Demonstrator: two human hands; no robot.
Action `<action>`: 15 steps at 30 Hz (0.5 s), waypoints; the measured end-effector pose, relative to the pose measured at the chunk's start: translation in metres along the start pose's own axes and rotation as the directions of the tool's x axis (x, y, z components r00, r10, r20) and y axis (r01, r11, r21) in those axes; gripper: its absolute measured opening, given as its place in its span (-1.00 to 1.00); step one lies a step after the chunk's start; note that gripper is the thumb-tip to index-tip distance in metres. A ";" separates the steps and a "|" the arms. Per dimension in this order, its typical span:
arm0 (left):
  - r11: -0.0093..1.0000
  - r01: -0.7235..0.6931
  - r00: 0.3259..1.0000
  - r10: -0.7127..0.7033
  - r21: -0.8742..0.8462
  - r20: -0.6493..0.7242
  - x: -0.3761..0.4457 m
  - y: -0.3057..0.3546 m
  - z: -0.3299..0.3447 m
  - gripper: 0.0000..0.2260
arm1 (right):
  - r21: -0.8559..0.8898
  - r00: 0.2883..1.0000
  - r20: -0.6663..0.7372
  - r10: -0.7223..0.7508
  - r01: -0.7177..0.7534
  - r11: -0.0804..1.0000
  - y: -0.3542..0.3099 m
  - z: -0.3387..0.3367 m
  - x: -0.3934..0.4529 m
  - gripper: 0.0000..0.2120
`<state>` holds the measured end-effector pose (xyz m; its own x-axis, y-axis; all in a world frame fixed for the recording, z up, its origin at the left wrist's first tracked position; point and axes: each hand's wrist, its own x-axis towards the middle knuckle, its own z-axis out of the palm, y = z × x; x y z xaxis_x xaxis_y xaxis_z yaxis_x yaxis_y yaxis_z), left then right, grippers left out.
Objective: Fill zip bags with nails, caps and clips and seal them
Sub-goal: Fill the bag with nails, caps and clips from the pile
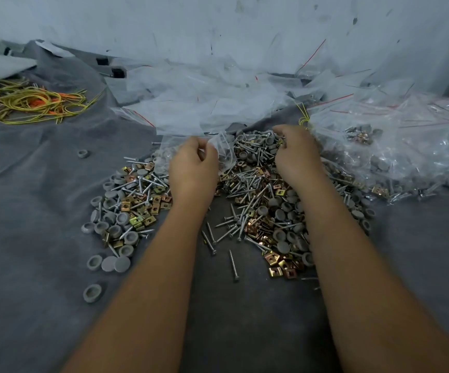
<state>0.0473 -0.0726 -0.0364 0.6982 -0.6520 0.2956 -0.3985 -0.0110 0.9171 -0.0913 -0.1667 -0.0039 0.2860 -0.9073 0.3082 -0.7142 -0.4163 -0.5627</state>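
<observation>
A wide heap of silver nails (247, 184), grey round caps (115, 219) and brass-coloured square clips (277, 270) lies on a grey cloth. My left hand (193, 168) pinches the edge of a clear zip bag (223, 146) over the far side of the heap. My right hand (296, 152) is curled down into the nails and caps at the heap's far right; what its fingertips hold is hidden.
Empty zip bags (196, 103) with red seal lines are piled behind the heap. Filled bags (395, 154) lie at the right. Yellow and orange ties (29, 103) sit at the far left. A pale wall stands behind. Stray caps (93, 292) dot the cloth.
</observation>
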 end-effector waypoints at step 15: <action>0.999 -0.005 0.999 0.004 0.046 0.034 0.001 0.000 0.001 -0.84 | -0.417 0.988 0.057 -0.142 0.152 0.896 -0.003 0.013 -0.004 -0.73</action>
<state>0.0472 -0.0737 -0.0367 0.6759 -0.6777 0.2897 -0.4292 -0.0425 0.9022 -0.0817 -0.1626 -0.0135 0.4200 -0.8411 0.3407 -0.8629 -0.4864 -0.1369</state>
